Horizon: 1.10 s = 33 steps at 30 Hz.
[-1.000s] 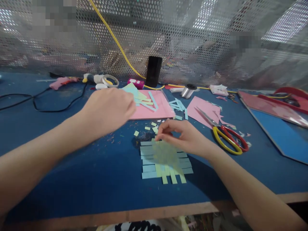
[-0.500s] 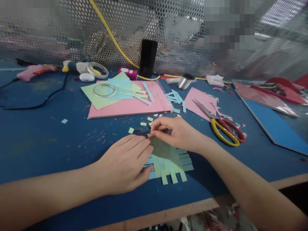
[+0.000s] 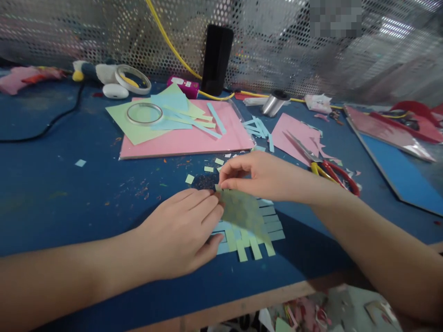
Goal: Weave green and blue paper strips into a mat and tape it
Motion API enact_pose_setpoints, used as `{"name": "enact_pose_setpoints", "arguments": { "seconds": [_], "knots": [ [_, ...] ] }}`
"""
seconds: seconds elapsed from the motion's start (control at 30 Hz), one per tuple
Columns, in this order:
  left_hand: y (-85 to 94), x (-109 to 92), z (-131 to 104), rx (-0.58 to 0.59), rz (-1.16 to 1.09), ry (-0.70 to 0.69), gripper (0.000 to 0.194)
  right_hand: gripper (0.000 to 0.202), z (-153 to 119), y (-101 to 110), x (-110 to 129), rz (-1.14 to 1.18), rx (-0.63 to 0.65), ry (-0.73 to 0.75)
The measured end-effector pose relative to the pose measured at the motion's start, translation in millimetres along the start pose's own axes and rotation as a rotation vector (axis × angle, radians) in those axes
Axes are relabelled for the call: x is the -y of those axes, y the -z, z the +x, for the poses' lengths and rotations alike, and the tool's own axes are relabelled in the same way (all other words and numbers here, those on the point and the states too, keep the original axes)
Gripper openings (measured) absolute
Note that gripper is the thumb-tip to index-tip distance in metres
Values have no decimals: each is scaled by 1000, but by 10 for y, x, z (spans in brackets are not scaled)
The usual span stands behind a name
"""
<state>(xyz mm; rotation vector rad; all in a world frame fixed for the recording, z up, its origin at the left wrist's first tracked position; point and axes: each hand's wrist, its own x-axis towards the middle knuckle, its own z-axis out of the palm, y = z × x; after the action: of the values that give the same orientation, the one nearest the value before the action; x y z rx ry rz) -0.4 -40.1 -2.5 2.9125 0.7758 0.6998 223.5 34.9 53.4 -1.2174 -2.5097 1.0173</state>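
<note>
A woven mat of green and light blue paper strips (image 3: 242, 216) lies on the blue table near its front edge, strip ends sticking out at the right and bottom. My left hand (image 3: 188, 226) rests palm down over the mat's left side, fingers together and pressing on it. Above the mat's top left corner, my right hand (image 3: 238, 173) has thumb and index finger pinched on the end of a green strip. The fingertips of both hands nearly meet there. Part of the mat is hidden under my left hand.
Pink paper pack (image 3: 183, 143) bears green and blue sheets and a tape roll (image 3: 144, 113). Scissors (image 3: 321, 163) lie partly behind my right forearm, by pink paper (image 3: 294, 136). Farther back are a black phone (image 3: 217, 60), a wire spool (image 3: 275, 103) and blue strips (image 3: 256, 127). A blue board (image 3: 398, 170) lies right.
The view has shifted, so the table's things sit higher in the picture. My right hand has moved slightly up from the mat, and its forearm now covers part of the scissors.
</note>
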Motion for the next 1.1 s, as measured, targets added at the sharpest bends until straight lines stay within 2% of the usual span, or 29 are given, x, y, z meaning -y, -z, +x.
{"name": "enact_pose_setpoints", "arguments": {
  "seconds": [0.23,0.47,0.63,0.87,1.0,1.03,1.1],
  "knots": [
    [-18,-15,-23,-32,62,-28,39,15,249,165,49,-114,262,-116],
    [-13,-13,-15,-45,71,-29,40,15,295,155,60,-156,278,-110],
    [-2,-21,-13,-21,55,-25,39,11,225,73,114,-181,179,-128],
    [-1,-11,7,-9,27,-11,39,8,220,-21,181,-224,59,-231],
    [2,-6,2,-15,28,-17,37,47,263,-40,92,-239,-118,-215],
    [1,-7,-3,-21,30,-15,36,44,256,-36,80,-245,-152,-192],
    [-4,-10,-11,-28,28,-10,35,19,205,-18,82,-258,-223,-107]
  ]
}}
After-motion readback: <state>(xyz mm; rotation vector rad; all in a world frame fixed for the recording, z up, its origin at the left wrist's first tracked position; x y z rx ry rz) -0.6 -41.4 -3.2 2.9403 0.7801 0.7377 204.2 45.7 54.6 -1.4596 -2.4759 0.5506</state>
